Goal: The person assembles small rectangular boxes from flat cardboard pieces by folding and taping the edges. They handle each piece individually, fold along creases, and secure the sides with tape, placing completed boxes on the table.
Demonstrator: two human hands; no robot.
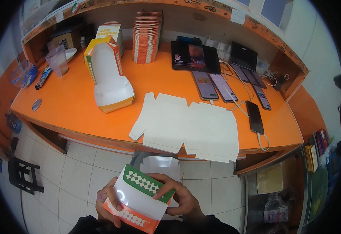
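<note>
Looks like a small takeaway food stall or shop counter, seen from the staff side. The orange bench has a raised front ledge along its far edge, like a serving counter. Near the far edge stands a tall stack of flat orange-and-white cartons, with a row of folded-up boxes nested together at the middle left and unfolded white box blanks hanging over the near edge. Toward the right end there's a tablet and a whole line of phones on charging cables, the sort of setup used for delivery orders. Plastic cups sit at the far left corner, and the floor is plain white tile.
</note>
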